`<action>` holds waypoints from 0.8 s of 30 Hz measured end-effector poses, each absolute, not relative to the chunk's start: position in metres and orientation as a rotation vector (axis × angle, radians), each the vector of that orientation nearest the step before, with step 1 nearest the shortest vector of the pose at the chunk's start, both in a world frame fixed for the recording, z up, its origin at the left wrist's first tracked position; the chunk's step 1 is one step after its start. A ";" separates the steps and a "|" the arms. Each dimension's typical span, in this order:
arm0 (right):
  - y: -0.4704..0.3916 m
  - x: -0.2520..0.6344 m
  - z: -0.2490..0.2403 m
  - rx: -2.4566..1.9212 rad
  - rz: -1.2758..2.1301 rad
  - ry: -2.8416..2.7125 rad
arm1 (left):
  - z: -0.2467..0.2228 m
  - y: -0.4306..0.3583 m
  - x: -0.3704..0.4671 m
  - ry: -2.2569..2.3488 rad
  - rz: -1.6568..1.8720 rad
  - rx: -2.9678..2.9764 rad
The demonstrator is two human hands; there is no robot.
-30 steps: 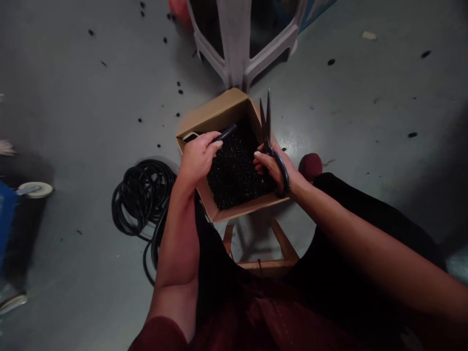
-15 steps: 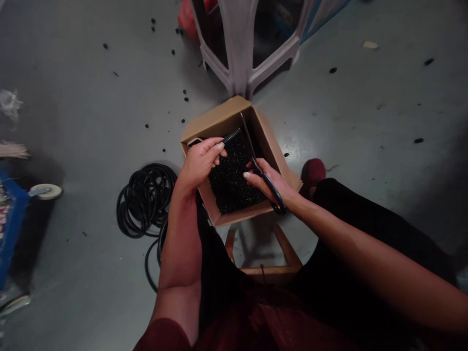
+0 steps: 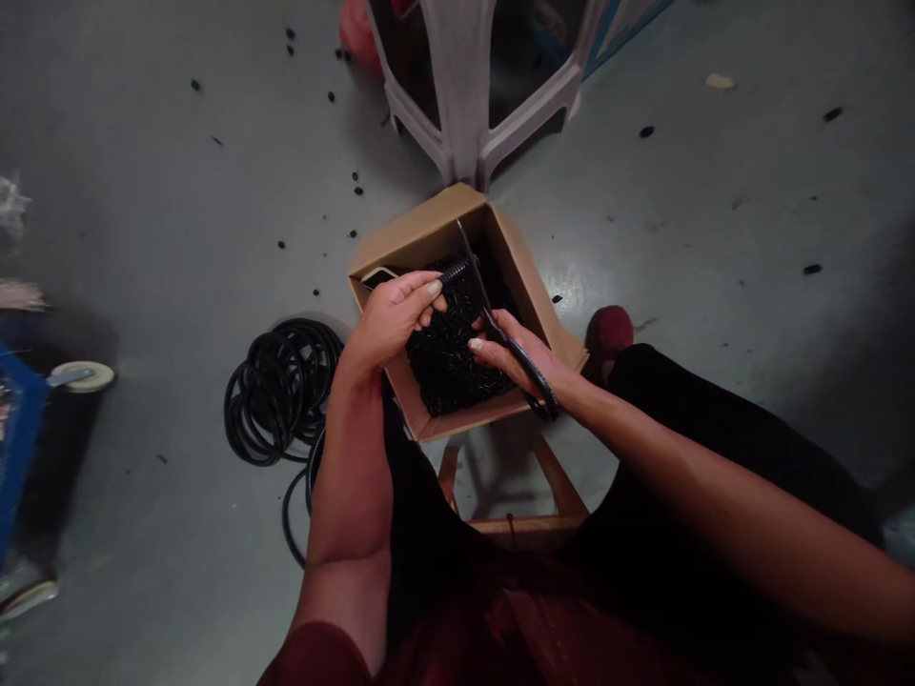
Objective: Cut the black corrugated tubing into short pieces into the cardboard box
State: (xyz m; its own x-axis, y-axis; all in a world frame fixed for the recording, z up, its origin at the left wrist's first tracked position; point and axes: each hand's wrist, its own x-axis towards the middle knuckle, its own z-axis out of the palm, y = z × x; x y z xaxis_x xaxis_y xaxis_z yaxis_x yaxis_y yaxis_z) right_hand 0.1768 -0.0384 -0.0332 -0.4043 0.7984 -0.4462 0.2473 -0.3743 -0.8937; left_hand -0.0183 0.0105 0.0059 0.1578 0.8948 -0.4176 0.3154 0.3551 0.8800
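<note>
My left hand [image 3: 398,310] pinches a ribbed black corrugated tube [image 3: 455,274] near its free end, over an open cardboard box [image 3: 529,286]. In my right hand [image 3: 516,351] is a pair of scissors [image 3: 475,269] with dark handles. Their blades lie across the tube's free end; whether they are fully closed I cannot tell. Below both hands, many short black cut pieces [image 3: 450,367] fill the box. The rest of the tube is hidden behind my left hand and forearm.
Coiled black tubing [image 3: 275,391] lies on the floor to the left. A grey plastic stool [image 3: 461,95] stands behind the box, and a wooden stool [image 3: 525,527] is between my legs. A blue wheeled cart [image 3: 21,419] is at far left. Small black bits are scattered about.
The scissors have moved left, and their blades now cross the tube's end, where before they were apart from it. My left hand keeps its pinch. The whole view has shifted slightly.
</note>
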 end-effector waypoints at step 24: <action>-0.031 0.185 -0.020 -1.517 1.750 -1.703 | 0.018 0.007 -0.016 1.365 0.390 1.272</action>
